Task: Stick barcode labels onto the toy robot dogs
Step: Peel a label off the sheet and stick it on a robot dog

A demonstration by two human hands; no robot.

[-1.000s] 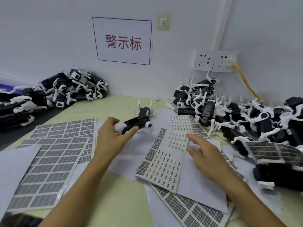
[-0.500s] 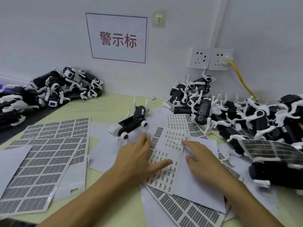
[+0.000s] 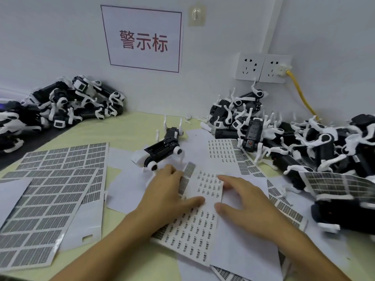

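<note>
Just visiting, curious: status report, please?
Left hand and right hand flat on label sheet. Toy dog lying loose beyond them. Nothing in the way.

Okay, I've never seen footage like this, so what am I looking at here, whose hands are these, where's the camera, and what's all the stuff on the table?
There is no machine here. A person wears a camera on the head, looking forward and down, so you see their own two bare hands. The left hand and right hand both lie flat on a sheet of small barcode labels; neither is holding anything. Just beyond lies one black-and-white toy robot dog on its back, legs up. Piles of the same dogs sit at the left and right. Larger label sheets lie to the left on the yellow-green table.
</note>
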